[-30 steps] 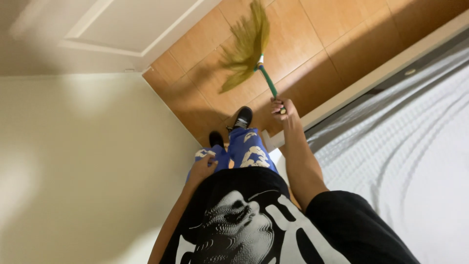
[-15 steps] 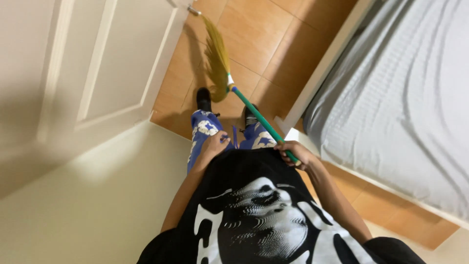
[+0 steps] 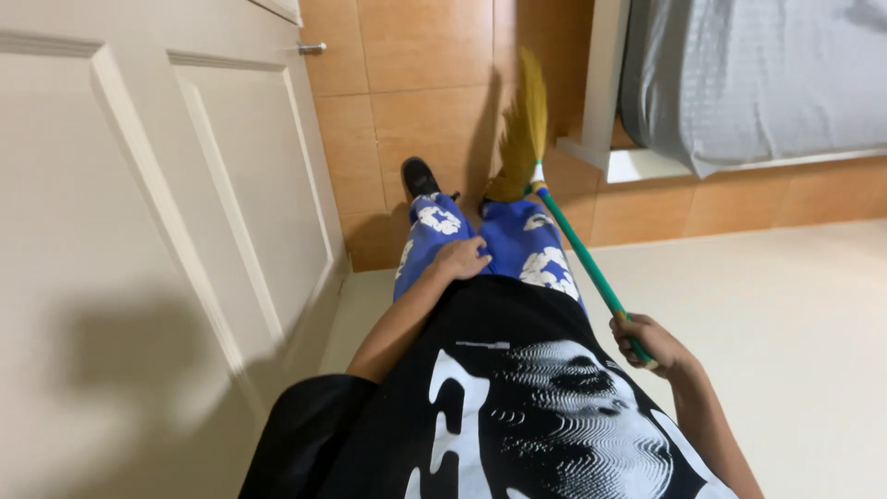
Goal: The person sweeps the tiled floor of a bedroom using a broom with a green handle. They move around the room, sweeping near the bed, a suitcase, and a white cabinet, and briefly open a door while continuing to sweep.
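Note:
My right hand (image 3: 647,342) grips the green handle of a broom (image 3: 577,249). Its yellow bristles (image 3: 524,129) rest on the orange tiled floor (image 3: 425,55) just ahead of my feet. My left hand (image 3: 459,259) lies against my thigh on blue trousers with white patches, fingers curled, holding nothing. A black shoe (image 3: 420,176) shows on my left foot. My black shirt with a white print fills the bottom of the view.
A white panelled door (image 3: 185,212) with a metal handle (image 3: 312,47) stands close on the left. A bed with a grey cover (image 3: 758,74) and white frame (image 3: 601,92) sits at the upper right. A pale wall (image 3: 795,333) lies on the right.
The view has swung round, so the door now fills the left and the bed sits upper right. The broom head has shifted closer to the bed frame. My right hand stays on the handle.

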